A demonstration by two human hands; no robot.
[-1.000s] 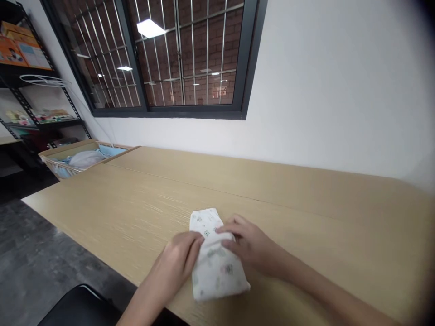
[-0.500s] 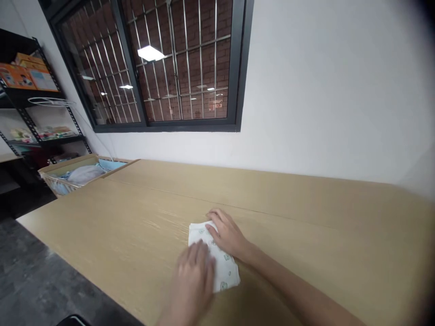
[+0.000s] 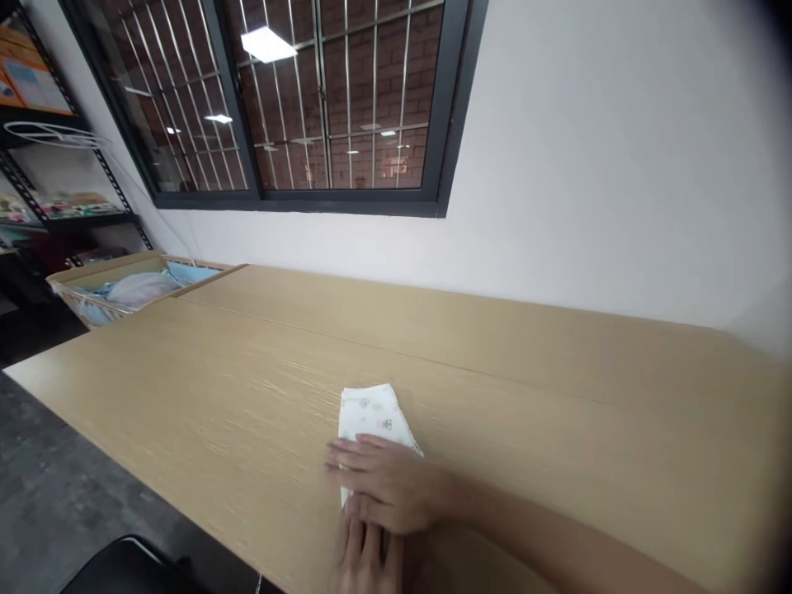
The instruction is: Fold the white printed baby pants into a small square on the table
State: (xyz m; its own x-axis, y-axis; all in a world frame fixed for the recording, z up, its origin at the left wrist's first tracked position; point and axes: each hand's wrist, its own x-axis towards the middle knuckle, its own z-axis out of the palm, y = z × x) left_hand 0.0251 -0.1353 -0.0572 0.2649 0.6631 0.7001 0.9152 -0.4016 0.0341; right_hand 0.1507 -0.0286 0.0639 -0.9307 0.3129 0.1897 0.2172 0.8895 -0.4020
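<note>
Lying palm-down, hands (image 3: 396, 487) together, right one across printed cloth (image 3: 373, 410)

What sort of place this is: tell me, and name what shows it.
Probably a workroom or storeroom, though that is a guess. A long wood-toned table runs along a white wall with a barred window, and black shelving holding boxes stands at the left.

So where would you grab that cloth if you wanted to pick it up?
Probably by its far edge, coming from the far side. That end of the cloth lies flat and uncovered on the table, so a pinch should suit, while the right hand lies across it nearer the person.
</note>
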